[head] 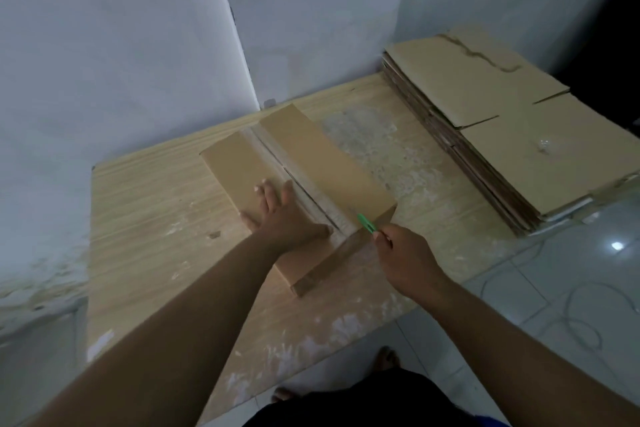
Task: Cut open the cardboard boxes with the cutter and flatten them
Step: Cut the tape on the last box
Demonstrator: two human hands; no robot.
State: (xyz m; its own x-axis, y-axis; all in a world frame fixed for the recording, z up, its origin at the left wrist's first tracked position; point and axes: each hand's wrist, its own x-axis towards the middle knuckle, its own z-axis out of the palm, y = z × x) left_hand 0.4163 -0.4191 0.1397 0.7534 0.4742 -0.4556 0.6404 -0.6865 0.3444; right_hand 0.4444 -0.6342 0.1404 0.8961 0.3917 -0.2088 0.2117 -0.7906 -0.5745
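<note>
A closed brown cardboard box point(332, 163) lies on the wooden board point(145, 218), with a strip of clear tape along its top seam. My left hand point(280, 215) presses flat on the box's left flap, fingers spread. My right hand point(408, 260) grips a green cutter point(366, 223). The cutter's tip meets the taped seam at the box's near edge. The seam shows a dark slit running away from the cutter.
A tall stack of flattened cardboard boxes point(502, 121) lies at the right on the board's far end. White walls point(121, 45) stand close behind and to the left. A thin cable point(585, 322) lies coiled on the tiled floor at right. My feet show below.
</note>
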